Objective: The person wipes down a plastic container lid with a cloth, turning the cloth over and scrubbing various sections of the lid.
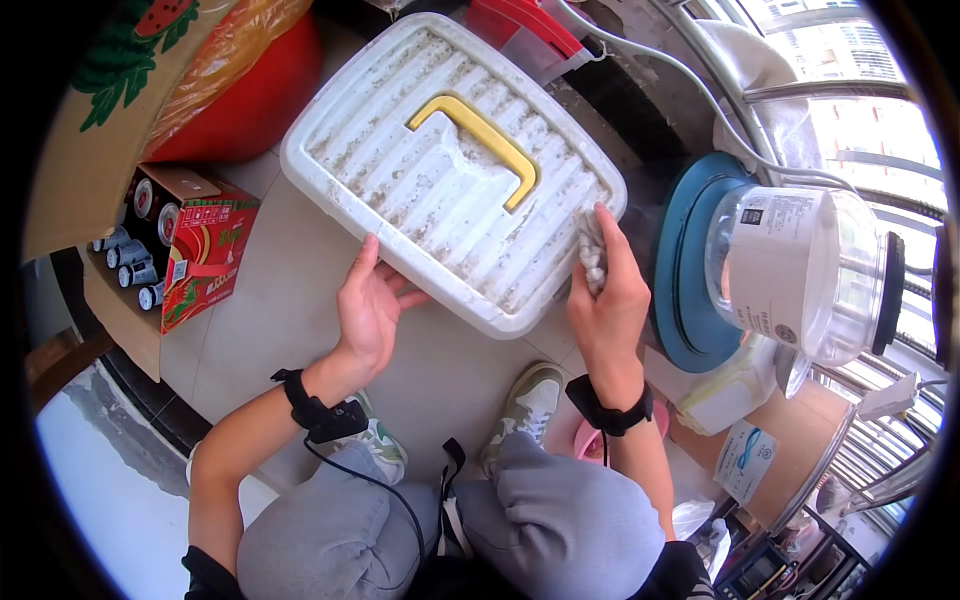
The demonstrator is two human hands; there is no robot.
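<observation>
Just beyond both wrists, the white box [400,190] stretches far-left to near-right; the left hand [368,315] clasps its near long side, the right hand [612,308], at its near-right end, pinches a rag [591,252].

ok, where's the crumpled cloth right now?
Head view, right of centre: the crumpled cloth is in the right hand, at the right-hand edge of the white lid.
</observation>
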